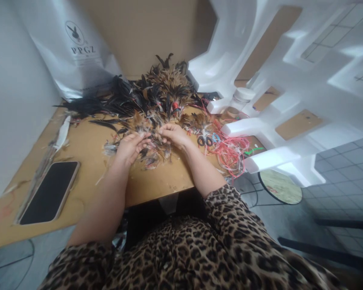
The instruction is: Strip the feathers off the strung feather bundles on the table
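Both my hands are over the middle of the table, a short gap apart. My left hand [131, 147] has its thumb and index finger pinched at the base of a small bunch of brown feathers [138, 122]. The fingers of my right hand [174, 135] are pressed together at the tips, over more feathers; what they grip is too small and blurred to make out. Below and between the hands lie loose, mixed feathers [153, 155]. Just beyond is a big pile of brown feather bundles [171, 82], with long black feathers [109, 100] to its left.
A phone [50, 193] lies at the left, near a white feather [62, 133]. To the right are tangled pink strings [231, 151], black rings [205, 141] and a lidded jar [243, 96]. White foam pieces [269, 129] overhang the right edge. A printed bag [78, 52] stands behind.
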`<state>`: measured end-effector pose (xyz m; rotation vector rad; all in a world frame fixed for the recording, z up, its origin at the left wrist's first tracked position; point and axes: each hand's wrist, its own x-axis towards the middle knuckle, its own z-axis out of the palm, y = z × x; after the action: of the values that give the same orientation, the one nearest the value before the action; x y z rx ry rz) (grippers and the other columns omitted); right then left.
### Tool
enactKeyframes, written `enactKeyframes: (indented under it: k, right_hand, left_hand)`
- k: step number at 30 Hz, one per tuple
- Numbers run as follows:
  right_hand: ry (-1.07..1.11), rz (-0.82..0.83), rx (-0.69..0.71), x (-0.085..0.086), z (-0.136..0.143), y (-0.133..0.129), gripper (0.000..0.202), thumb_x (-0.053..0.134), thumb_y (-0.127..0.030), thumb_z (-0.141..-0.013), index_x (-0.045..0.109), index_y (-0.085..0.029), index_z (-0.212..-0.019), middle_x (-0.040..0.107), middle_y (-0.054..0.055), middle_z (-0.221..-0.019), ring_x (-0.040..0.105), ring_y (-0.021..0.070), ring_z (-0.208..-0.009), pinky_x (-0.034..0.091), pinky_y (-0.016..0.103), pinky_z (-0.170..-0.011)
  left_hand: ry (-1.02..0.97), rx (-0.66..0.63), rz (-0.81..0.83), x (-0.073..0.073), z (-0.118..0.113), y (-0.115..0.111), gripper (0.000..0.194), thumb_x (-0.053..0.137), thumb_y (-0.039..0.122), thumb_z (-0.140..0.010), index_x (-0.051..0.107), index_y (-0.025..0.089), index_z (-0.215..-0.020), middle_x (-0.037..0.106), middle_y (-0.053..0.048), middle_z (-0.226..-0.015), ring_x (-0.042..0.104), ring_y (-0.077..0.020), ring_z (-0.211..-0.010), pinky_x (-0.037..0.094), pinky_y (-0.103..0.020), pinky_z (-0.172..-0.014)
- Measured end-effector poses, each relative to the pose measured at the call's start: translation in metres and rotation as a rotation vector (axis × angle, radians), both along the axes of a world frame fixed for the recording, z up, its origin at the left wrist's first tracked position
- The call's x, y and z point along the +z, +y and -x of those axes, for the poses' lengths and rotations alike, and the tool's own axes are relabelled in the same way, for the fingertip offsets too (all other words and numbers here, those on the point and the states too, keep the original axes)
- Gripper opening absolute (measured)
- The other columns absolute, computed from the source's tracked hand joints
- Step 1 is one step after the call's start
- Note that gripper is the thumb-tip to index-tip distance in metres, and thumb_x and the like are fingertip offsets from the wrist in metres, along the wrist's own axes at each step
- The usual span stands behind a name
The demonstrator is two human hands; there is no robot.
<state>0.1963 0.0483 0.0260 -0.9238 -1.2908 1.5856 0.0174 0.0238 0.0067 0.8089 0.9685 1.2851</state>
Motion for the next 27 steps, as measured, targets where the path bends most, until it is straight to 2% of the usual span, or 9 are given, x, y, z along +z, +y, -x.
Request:
enactKeyframes:
  k: [3,6,14,17,21,27]
  right_hand:
    - [0.058,0.025,0.005,-0.004,0.002,0.002,0.027,0.071,-0.031,-0.062,0.053,-0.014,-0.072,0.064,-0.001,-0.063,0.048,0.0039,-0.040,0.028,0.014,-0.034]
    - [0.070,0.014,-0.020,-0.007,0.004,0.004,0.026,0.071,-0.029,-0.062,0.053,-0.013,-0.072,0.062,-0.002,-0.058,0.048,0.0037,-0.040,0.029,0.014,-0.034]
    - [0.122,-0.024,-0.089,-0.011,0.013,0.003,0.021,0.069,-0.021,-0.062,0.053,-0.014,-0.075,0.055,-0.006,-0.050,0.048,0.0041,-0.041,0.032,0.014,-0.037]
    - [0.182,-0.001,-0.120,-0.012,0.015,0.004,0.029,0.069,-0.017,-0.060,0.054,-0.015,-0.085,0.053,-0.008,-0.052,0.049,0.0047,-0.043,0.031,0.014,-0.037]
    - [0.249,0.043,-0.118,-0.011,0.016,0.003,0.038,0.070,-0.014,-0.058,0.054,-0.017,-0.093,0.050,-0.010,-0.056,0.042,0.0021,-0.042,0.029,0.014,-0.038]
    - [0.171,0.016,-0.135,-0.012,0.017,0.002,0.024,0.072,-0.022,-0.060,0.060,-0.014,-0.079,0.052,-0.006,-0.051,0.042,0.0031,-0.045,0.031,0.015,-0.041]
  left_hand:
    - [-0.044,-0.143,0.008,0.000,0.000,-0.001,0.012,0.069,0.017,-0.069,0.061,0.009,-0.073,0.069,-0.013,-0.095,0.066,-0.0112,-0.065,0.049,-0.016,-0.053]
    - [-0.029,-0.211,0.013,-0.002,-0.001,-0.002,0.012,0.068,0.016,-0.070,0.063,0.008,-0.077,0.070,-0.012,-0.089,0.064,-0.0100,-0.061,0.049,-0.016,-0.052]
    - [-0.045,-0.227,0.070,-0.005,-0.002,-0.001,0.008,0.062,0.013,-0.075,0.066,0.008,-0.079,0.071,-0.011,-0.083,0.064,-0.0088,-0.059,0.049,-0.015,-0.051]
    - [-0.055,-0.244,0.080,-0.005,-0.002,-0.001,0.007,0.062,0.012,-0.075,0.066,0.008,-0.079,0.071,-0.011,-0.083,0.064,-0.0090,-0.060,0.049,-0.015,-0.051]
    - [-0.064,-0.246,0.098,-0.006,-0.002,-0.001,0.006,0.062,0.012,-0.075,0.065,0.009,-0.080,0.070,-0.011,-0.083,0.064,-0.0089,-0.060,0.049,-0.014,-0.050]
    - [-0.070,-0.219,0.104,-0.006,-0.002,0.000,0.006,0.061,0.012,-0.076,0.065,0.009,-0.079,0.070,-0.012,-0.086,0.064,-0.0087,-0.059,0.048,-0.013,-0.048]
